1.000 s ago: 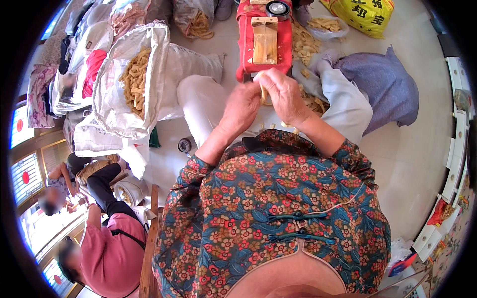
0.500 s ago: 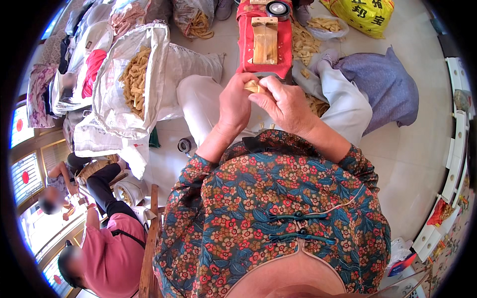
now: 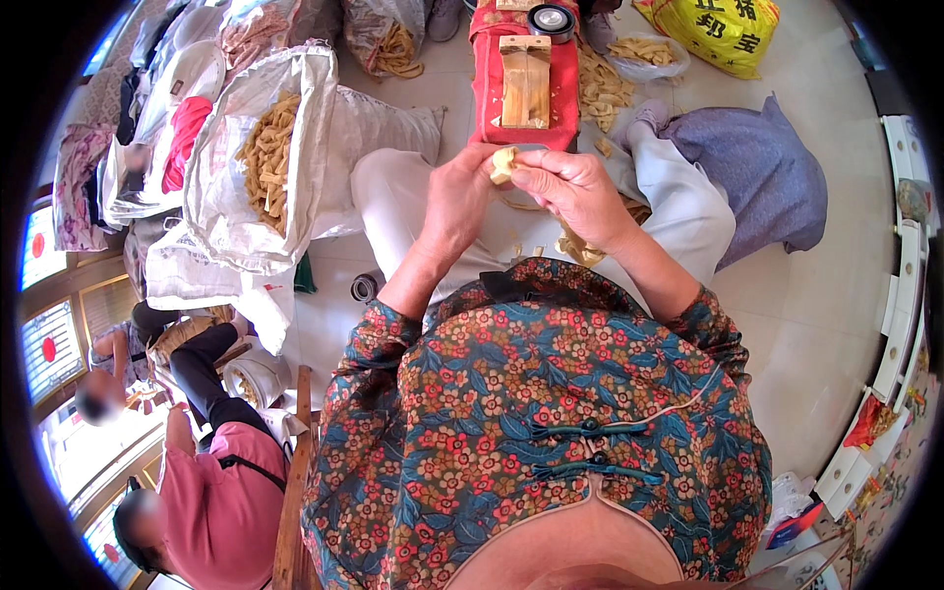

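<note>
A small, pale yellow folded piece (image 3: pixel 503 165) is pinched between my two hands above my lap. Its material is hard to make out. My left hand (image 3: pixel 458 195) grips it from the left with closed fingers. From the right, the thumb and fingertips of my right hand (image 3: pixel 572 189) press on it. Beneath my right wrist lies a tan curled strip (image 3: pixel 578 246), partly covered by the hand and sleeve. Just beyond my hands, a wooden block (image 3: pixel 525 88) with a raised far end rests on a red cloth (image 3: pixel 486 88).
A roll of dark tape (image 3: pixel 551 20) lies at the cloth's far end. An open white sack (image 3: pixel 313 147) of tan pieces stands to the left, a yellow bag (image 3: pixel 718 29) far right. Loose tan strips (image 3: pixel 602 88) cover the floor beside the cloth. Two people sit at lower left.
The pale piece has turned more upright between my fingers. My right hand has shifted slightly right and rotated, and the tan strip under my wrist has come into view.
</note>
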The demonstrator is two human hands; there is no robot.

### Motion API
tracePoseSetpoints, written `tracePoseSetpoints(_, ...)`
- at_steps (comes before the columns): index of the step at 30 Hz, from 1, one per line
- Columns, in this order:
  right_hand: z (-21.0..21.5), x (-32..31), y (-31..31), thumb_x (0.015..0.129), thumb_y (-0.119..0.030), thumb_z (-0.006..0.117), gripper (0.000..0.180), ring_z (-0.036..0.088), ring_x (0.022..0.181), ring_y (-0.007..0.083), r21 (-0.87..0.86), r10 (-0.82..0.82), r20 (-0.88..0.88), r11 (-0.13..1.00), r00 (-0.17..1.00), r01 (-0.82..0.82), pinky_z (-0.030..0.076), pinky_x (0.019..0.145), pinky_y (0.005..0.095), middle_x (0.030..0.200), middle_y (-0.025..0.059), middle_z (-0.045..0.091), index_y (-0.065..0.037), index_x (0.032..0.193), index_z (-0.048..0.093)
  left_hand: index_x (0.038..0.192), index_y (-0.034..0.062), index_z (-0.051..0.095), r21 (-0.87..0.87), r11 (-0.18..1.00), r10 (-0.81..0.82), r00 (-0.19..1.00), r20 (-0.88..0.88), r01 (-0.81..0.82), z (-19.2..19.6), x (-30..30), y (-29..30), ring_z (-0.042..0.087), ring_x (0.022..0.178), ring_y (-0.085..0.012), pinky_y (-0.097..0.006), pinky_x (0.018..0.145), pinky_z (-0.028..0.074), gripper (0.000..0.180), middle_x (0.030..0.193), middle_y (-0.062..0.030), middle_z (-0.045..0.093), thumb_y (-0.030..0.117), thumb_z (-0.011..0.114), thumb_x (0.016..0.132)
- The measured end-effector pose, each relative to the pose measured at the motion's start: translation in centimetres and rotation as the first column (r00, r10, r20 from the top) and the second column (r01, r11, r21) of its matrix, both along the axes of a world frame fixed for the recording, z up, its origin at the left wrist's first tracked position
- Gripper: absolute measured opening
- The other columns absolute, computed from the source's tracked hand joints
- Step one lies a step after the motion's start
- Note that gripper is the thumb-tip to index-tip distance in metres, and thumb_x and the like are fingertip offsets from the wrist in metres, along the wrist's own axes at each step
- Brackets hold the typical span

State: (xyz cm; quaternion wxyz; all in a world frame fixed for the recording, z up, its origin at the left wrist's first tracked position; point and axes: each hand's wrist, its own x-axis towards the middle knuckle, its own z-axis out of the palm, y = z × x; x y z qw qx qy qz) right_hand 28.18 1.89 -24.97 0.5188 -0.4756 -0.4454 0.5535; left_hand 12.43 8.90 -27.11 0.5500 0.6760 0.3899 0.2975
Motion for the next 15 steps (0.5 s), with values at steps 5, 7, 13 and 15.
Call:
tracePoseSetpoints(5,-0.8,-0.1,0.1,0.092,-0.02,0.058,0.027,0.051,0.061,0.0053,0.122,-0.213,0.118,0.972,0.97,0.199,0.043,0.055,0.0194,0.079,-0.0004,0.063,0.001,0.109,0.062,0.093,0.0003,0.058,0.093,0.992,-0.079,0.995,-0.053,0.084,2.0,0.3,-0.7,0.061,0.067,-0.0215,-0.031,0.065,0.047,0.023,0.072,-0.0113,0.061,0.023,0.052,0.093)
tracePoseSetpoints(7,-1.0,-0.1,0.2,0.092,-0.021,0.056,0.027,0.049,0.059,0.005,0.087,-0.197,0.122,0.978,0.973,0.188,0.042,0.054,0.0192,0.076,-0.0005,0.061,0.001,0.107,0.062,0.091,-0.0002,0.057,0.085,0.992,-0.076,0.97,-0.231,0.098,2.4,0.8,-1.0,0.061,0.067,-0.0203,-0.032,0.064,0.047,0.026,0.07,-0.0107,0.061,0.024,0.051,0.094)
tracePoseSetpoints(13,-1.0,2.3,1.2,0.094,-0.035,0.051,0.031,0.033,0.049,0.0018,-0.293,-0.259,-0.249,0.938,0.933,0.182,0.025,0.042,0.0176,0.06,-0.0069,0.042,-0.006,0.087,0.059,0.071,0.0078,0.048,-0.546,0.824,0.089,0.916,0.391,0.153,3.6,0.9,-1.0,0.037,0.052,-0.0088,-0.024,0.049,0.03,0.022,0.057,0.0025,0.037,0.014,0.051,0.092)
tracePoseSetpoints(15,-1.0,3.6,1.3,0.094,-0.038,0.051,0.032,0.032,0.049,0.0006,-0.201,-0.182,-0.311,0.972,0.933,0.122,0.021,0.042,0.0175,0.059,-0.0082,0.04,-0.009,0.082,0.058,0.07,0.0074,0.047,-0.58,0.791,0.158,0.85,0.503,0.196,4.8,0.8,-1.2,0.035,0.052,-0.0087,-0.024,0.049,0.029,0.023,0.056,0.0028,0.036,0.014,0.05,0.092)
